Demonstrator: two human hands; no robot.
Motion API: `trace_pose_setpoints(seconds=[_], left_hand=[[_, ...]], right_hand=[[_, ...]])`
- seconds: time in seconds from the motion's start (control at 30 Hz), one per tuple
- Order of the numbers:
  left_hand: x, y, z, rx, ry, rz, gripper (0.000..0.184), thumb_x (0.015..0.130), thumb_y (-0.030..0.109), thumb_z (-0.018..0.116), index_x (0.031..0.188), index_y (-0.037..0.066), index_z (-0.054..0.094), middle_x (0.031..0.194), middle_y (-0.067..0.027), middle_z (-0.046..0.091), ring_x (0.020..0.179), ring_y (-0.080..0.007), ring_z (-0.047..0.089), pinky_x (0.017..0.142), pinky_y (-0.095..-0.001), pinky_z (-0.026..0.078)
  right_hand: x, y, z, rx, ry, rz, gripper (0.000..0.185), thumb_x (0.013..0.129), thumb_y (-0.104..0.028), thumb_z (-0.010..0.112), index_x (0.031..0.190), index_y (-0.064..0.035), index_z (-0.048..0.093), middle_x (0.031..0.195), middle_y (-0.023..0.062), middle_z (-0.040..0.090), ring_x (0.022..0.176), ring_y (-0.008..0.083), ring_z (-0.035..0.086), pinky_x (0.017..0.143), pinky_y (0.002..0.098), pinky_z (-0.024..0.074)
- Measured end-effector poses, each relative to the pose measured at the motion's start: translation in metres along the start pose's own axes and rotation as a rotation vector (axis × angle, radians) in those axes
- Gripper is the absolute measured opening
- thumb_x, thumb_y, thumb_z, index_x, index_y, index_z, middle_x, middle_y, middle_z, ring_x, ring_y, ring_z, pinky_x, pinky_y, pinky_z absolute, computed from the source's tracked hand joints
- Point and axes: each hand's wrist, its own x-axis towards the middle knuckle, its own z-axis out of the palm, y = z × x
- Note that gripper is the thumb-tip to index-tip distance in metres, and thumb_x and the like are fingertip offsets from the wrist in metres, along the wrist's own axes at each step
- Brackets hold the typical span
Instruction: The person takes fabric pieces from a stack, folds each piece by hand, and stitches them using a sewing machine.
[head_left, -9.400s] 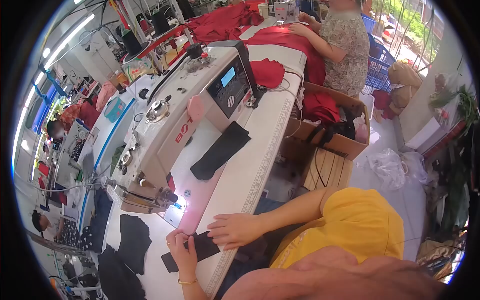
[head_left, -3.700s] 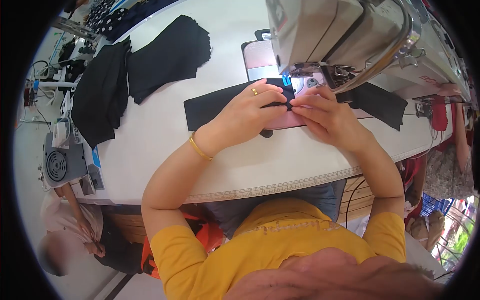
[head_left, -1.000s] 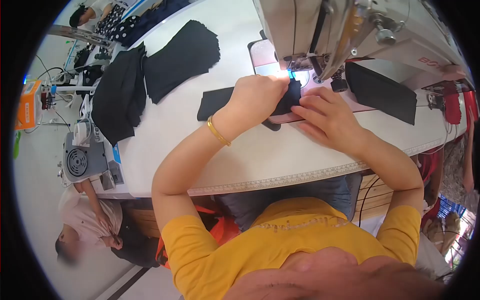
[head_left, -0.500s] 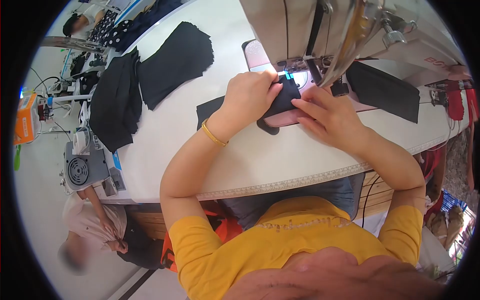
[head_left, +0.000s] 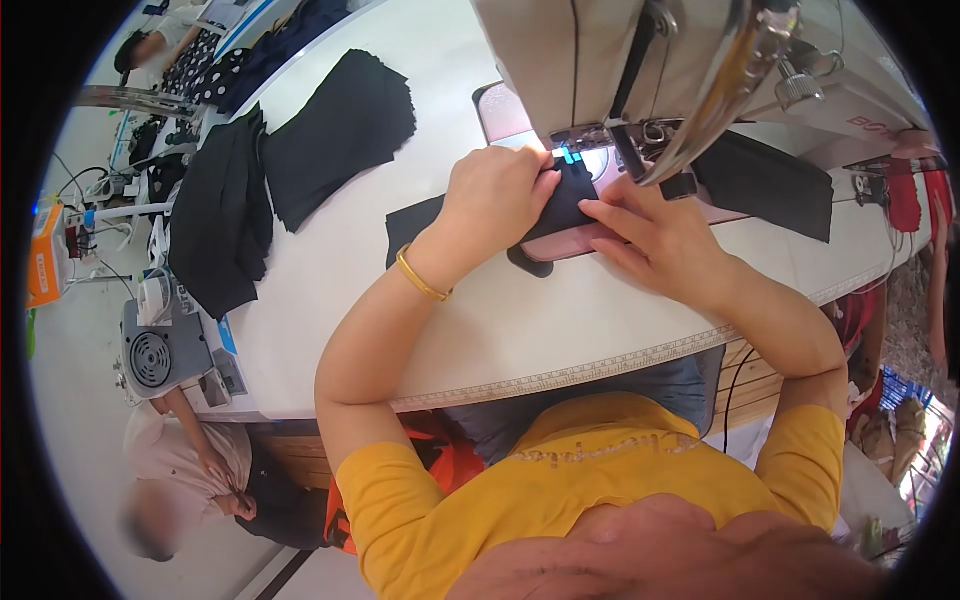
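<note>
A black fabric piece (head_left: 565, 205) lies under the needle area of a sewing machine (head_left: 600, 70), its tail running out left beneath my wrist. My left hand (head_left: 500, 195) is closed, thumb and fingertips pinching the fabric beside the presser foot, where a bright bluish light shines. On the fabric's right side rests my right hand (head_left: 660, 235), its fingers stretched out and apart. The thumb and index tips touch the cloth's edge; other fingers lie over the pink plate (head_left: 570, 241). The machine head partly hides the needle.
Two stacks of black cut fabric, a near one (head_left: 220, 210) and a farther one (head_left: 340, 130), lie left on the white table (head_left: 480, 340). Another black piece (head_left: 770, 180) lies right of the machine. A measuring tape (head_left: 560, 372) follows the front edge. Two people are at the left.
The whole view has shifted slightly. Both hands keep nearly the same place on the black fabric; any feed of the cloth is too small to make out.
</note>
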Motion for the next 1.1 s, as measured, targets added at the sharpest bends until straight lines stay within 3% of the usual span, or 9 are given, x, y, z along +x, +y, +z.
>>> trace_pose_setpoints(seconds=[0.1, 0.2, 0.27, 0.3, 0.37, 0.4, 0.67, 0.9, 1.1], left_hand=[[0.002, -0.001, 0.0, -0.019, 0.042, 0.02, 0.019, 0.087, 0.026, 0.064, 0.088, 0.008, 0.068, 0.066, -0.0116, 0.065, 0.062, -0.0302, 0.065, 0.059, -0.0402, 0.051], [-0.002, 0.004, -0.005, 0.021, -0.02, -0.044, 0.014, 0.085, 0.019, 0.063, 0.085, 0.006, 0.066, 0.079, -0.0118, 0.067, 0.074, -0.0282, 0.066, 0.062, -0.0387, 0.051], [-0.009, 0.002, -0.005, 0.18, 0.242, 0.317, 0.009, 0.08, 0.009, 0.062, 0.086, 0.002, 0.065, 0.098, -0.0121, 0.065, 0.091, -0.0271, 0.064, 0.073, -0.0367, 0.053], [-0.012, 0.003, -0.005, 0.18, 0.249, 0.315, 0.009, 0.08, 0.009, 0.062, 0.086, 0.002, 0.065, 0.098, -0.0121, 0.065, 0.091, -0.0271, 0.064, 0.073, -0.0367, 0.053], [-0.019, 0.003, -0.003, -0.087, 0.129, 0.563, 0.017, 0.075, 0.002, 0.062, 0.092, -0.002, 0.065, 0.111, -0.0114, 0.059, 0.103, -0.0278, 0.059, 0.086, -0.0362, 0.051], [-0.021, -0.001, -0.001, -0.189, 0.137, 0.521, 0.024, 0.075, 0.0, 0.063, 0.099, -0.001, 0.067, 0.109, -0.0115, 0.061, 0.103, -0.0286, 0.059, 0.092, -0.0364, 0.049], [-0.006, -0.036, 0.002, -0.27, 0.176, 0.381, 0.031, 0.076, -0.006, 0.064, 0.101, 0.01, 0.069, 0.111, -0.0067, 0.062, 0.107, -0.028, 0.058, 0.094, -0.0383, 0.046], [-0.029, -0.048, -0.023, -0.093, 0.115, 0.257, 0.032, 0.074, -0.01, 0.059, 0.101, 0.006, 0.068, 0.116, -0.0065, 0.062, 0.112, -0.0274, 0.057, 0.097, -0.0386, 0.044], [-0.06, -0.058, -0.047, 0.026, 0.097, 0.305, 0.038, 0.075, -0.01, 0.059, 0.109, 0.005, 0.066, 0.119, -0.0106, 0.062, 0.109, -0.0301, 0.057, 0.095, -0.0405, 0.045]], right_hand=[[0.0, 0.0, -0.001, -0.057, 0.014, -0.032, 0.036, 0.075, -0.015, 0.075, 0.108, -0.0034, 0.066, 0.103, 0.0088, 0.059, 0.076, 0.0249, 0.063, 0.06, 0.034, 0.0515], [-0.002, 0.0, -0.002, -0.041, -0.018, -0.012, 0.035, 0.075, -0.015, 0.074, 0.108, -0.0035, 0.066, 0.106, 0.0079, 0.06, 0.082, 0.0257, 0.064, 0.063, 0.0346, 0.0529], [0.0, 0.001, -0.004, -0.024, -0.053, -0.001, 0.035, 0.075, -0.015, 0.074, 0.108, -0.0036, 0.067, 0.108, 0.0073, 0.06, 0.086, 0.0263, 0.064, 0.064, 0.0356, 0.0535], [-0.001, 0.002, -0.004, -0.02, -0.059, -0.005, 0.035, 0.075, -0.015, 0.074, 0.107, -0.0037, 0.067, 0.108, 0.0067, 0.061, 0.088, 0.0261, 0.064, 0.065, 0.036, 0.0537], [-0.002, 0.002, -0.002, -0.016, -0.072, -0.003, 0.035, 0.075, -0.014, 0.074, 0.107, -0.0038, 0.067, 0.108, 0.0061, 0.061, 0.09, 0.026, 0.064, 0.065, 0.0364, 0.0539], [-0.001, 0.003, -0.002, -0.032, -0.051, -0.023, 0.034, 0.076, -0.014, 0.074, 0.108, -0.005, 0.067, 0.109, 0.0056, 0.061, 0.089, 0.0255, 0.064, 0.065, 0.0359, 0.054], [0.007, 0.008, 0.006, -0.078, 0.013, 0.051, 0.03, 0.077, -0.01, 0.071, 0.107, -0.0099, 0.066, 0.111, 0.0027, 0.062, 0.093, 0.0262, 0.063, 0.069, 0.0352, 0.0551], [0.004, 0.016, 0.002, -0.065, 0.033, 0.009, 0.03, 0.076, -0.008, 0.072, 0.106, -0.0078, 0.066, 0.107, 0.0059, 0.063, 0.093, 0.0277, 0.062, 0.072, 0.0361, 0.0539], [0.002, 0.022, 0.011, -0.178, 0.046, 0.013, 0.022, 0.078, -0.013, 0.072, 0.099, -0.0101, 0.067, 0.108, 0.0044, 0.064, 0.096, 0.0276, 0.06, 0.088, 0.0431, 0.0468]])
